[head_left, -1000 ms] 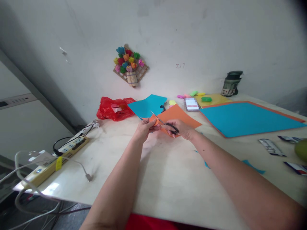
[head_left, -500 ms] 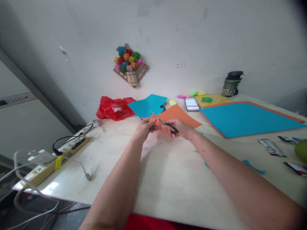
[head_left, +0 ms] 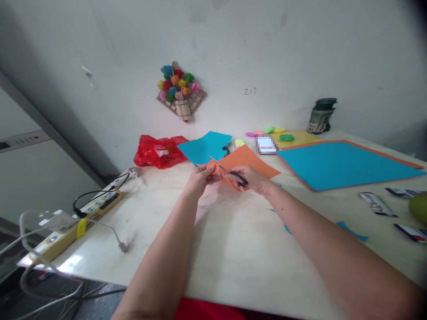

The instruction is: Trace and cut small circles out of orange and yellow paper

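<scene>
My left hand (head_left: 202, 178) pinches a small piece of orange paper (head_left: 215, 168) with a rounded edge between thumb and fingers. Black-handled scissors (head_left: 240, 179) are gripped in my right hand (head_left: 250, 177), their metal blades pointing up and left to the small orange piece. Whether the blades are closed on the paper is too small to tell. Beneath and behind the hands lies a larger orange sheet (head_left: 255, 162) on the table. A blue sheet (head_left: 205, 146) is just beyond it to the left.
At the right lies a large blue sheet (head_left: 347, 164) over orange paper. A red plastic bag (head_left: 147, 151), a phone (head_left: 266, 145) and a dark bottle (head_left: 322, 116) stand or lie at the back. A power strip (head_left: 100, 202) with cables runs along the left edge. Blue scraps (head_left: 352, 231) lie at right.
The view has shifted very slightly. Both hands, the scissors and the small orange paper stay in nearly the same place.
</scene>
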Motion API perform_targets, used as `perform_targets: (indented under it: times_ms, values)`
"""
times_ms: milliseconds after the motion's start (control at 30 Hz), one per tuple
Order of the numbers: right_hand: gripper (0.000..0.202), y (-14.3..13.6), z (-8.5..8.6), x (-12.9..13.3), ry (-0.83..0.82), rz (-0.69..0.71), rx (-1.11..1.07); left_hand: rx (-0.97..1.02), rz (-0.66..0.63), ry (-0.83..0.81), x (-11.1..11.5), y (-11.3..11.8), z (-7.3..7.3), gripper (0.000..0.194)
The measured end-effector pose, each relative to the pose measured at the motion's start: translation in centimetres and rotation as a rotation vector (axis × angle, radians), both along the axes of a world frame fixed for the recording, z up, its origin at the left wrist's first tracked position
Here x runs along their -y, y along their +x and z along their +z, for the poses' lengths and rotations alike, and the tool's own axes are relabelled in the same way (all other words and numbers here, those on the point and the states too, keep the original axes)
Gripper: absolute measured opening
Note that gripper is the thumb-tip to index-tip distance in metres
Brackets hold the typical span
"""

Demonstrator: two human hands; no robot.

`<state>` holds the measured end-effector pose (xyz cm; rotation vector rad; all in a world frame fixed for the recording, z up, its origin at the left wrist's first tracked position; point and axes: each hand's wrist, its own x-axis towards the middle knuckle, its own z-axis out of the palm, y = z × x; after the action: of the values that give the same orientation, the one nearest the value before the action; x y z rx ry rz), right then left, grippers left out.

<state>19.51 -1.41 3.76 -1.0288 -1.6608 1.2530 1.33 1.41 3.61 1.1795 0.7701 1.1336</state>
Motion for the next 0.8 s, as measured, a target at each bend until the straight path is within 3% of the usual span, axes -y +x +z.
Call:
perform_targets:
  times_ms: [800]
  values:
    - [0.038, -0.07, -0.21, -0.11, -0.014, -0.022, 0.001, -0.015, 0.004, -0.008, 0.37, 0.14, 0.43, 0.02]
